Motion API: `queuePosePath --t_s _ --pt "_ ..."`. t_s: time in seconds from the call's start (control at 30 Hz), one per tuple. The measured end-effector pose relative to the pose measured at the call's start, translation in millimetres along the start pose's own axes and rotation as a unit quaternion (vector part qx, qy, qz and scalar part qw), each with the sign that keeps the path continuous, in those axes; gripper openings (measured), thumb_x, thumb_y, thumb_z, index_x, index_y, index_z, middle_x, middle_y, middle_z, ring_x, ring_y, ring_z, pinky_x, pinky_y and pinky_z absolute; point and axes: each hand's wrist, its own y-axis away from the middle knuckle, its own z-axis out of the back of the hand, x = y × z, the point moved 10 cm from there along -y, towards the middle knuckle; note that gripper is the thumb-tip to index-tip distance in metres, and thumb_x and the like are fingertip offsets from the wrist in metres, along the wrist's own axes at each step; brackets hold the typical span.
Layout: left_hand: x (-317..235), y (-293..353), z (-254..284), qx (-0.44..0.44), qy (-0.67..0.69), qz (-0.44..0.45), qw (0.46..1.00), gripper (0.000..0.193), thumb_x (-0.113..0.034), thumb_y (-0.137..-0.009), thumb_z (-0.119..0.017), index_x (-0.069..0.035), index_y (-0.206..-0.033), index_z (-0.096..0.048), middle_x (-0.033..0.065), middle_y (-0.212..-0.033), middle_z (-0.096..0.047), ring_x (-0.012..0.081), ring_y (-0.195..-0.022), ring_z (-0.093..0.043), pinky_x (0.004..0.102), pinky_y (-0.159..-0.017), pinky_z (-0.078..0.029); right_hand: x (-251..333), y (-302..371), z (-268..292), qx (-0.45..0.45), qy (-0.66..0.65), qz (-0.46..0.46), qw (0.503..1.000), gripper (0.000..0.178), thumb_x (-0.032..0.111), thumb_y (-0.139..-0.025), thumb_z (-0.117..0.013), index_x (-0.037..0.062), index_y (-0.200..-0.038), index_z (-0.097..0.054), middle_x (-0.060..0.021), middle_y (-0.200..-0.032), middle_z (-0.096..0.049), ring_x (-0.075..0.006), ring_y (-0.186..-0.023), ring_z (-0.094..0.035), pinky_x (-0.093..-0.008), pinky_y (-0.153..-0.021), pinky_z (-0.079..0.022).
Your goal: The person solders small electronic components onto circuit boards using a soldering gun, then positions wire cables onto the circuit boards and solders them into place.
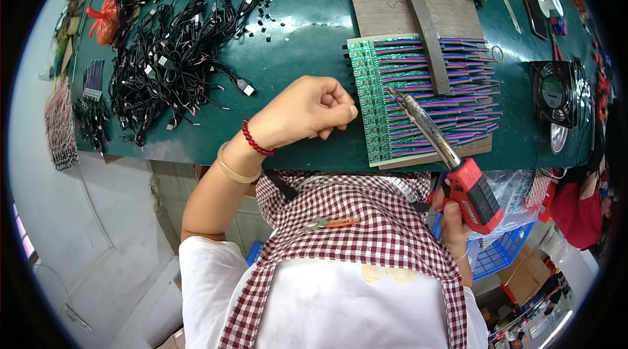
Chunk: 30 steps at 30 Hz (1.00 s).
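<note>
My right hand (453, 228) grips the red and black handle of a soldering iron (428, 128), whose tip points up and left over a row of small green circuit boards (373, 104). Many thin red, blue and black wires (468, 128) run rightward from the boards. My left hand (307, 110) is closed in a pinch just left of the boards; whatever it holds, if anything, is hidden. A metal bar (422, 22) lies across the wires on a brown cardboard sheet (376, 2).
On the green table (301, 41), a heap of black USB cables (176, 54) lies at left, with small black pieces (265, 18) beside it. A black fan (556, 92) stands at right. Bundled wires (60, 120) hang over the left edge. A blue basket (500, 254) sits below, right.
</note>
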Motion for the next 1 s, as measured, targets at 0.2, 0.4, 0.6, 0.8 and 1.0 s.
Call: queuePosePath --t_s 0.2,0.4,0.6,0.8,1.0 --pt "-31 2 71 -0.132 -0.132 -0.079 0.979 0.016 -0.014 -0.085 -0.061 0.000 -0.087 -0.056 0.0001 -0.067 -0.056 0.0031 -0.050 -0.047 0.0161 -0.042 -0.035 15 -4 -8 0.006 -0.127 -0.025 0.992 0.039 0.022 -0.084 -0.061 -0.0031 -0.112 -0.050 -0.0075 -0.078 -0.055 -0.0139 -0.067 -0.050 -0.0273 -0.062 -0.043" --pt "-64 30 102 -0.412 -0.457 -0.183 0.767 0.022 -0.012 -0.081 -0.063 0.003 -0.093 -0.054 0.0124 -0.064 -0.059 0.0250 -0.055 -0.058 0.0339 -0.053 -0.045 17 -9 -11 0.018 -0.141 -0.015 0.990 0.039 0.022 -0.084 -0.061 -0.0028 -0.111 -0.051 -0.0079 -0.076 -0.055 -0.0140 -0.067 -0.050 -0.0272 -0.060 -0.042" --pt "-54 30 111 -0.443 -0.464 -0.156 0.751 0.020 -0.011 -0.081 -0.062 0.001 -0.093 -0.054 0.0141 -0.064 -0.058 0.0301 -0.060 -0.058 0.0361 -0.056 -0.045 16 -11 -15 0.011 -0.096 -0.019 0.995 0.050 0.037 -0.085 -0.059 0.0005 -0.117 -0.046 -0.0049 -0.066 -0.047 -0.0121 -0.059 -0.043 -0.0273 -0.054 -0.035" --pt "-70 47 55 -0.380 -0.425 -0.232 0.788 0.013 -0.008 -0.083 -0.059 0.003 -0.089 -0.056 0.0120 -0.064 -0.058 0.0197 -0.053 -0.055 0.0300 -0.051 -0.043 10 -8 -17 0.041 -0.035 -0.023 0.998 0.050 0.036 -0.084 -0.060 0.0000 -0.116 -0.048 -0.0051 -0.069 -0.051 -0.0124 -0.061 -0.046 -0.0266 -0.055 -0.036" --pt "-4 4 -3 -0.065 -0.077 -0.050 0.994 0.018 -0.014 -0.087 -0.056 0.003 -0.084 -0.056 0.0022 -0.065 -0.057 0.0032 -0.050 -0.047 0.0177 -0.044 -0.036 2 -7 -13 0.029 0.004 -0.028 0.999 0.020 0.019 -0.075 -0.067 0.0015 -0.082 -0.063 -0.0096 -0.076 -0.059 -0.0201 -0.063 -0.057 -0.0291 -0.058 -0.045"
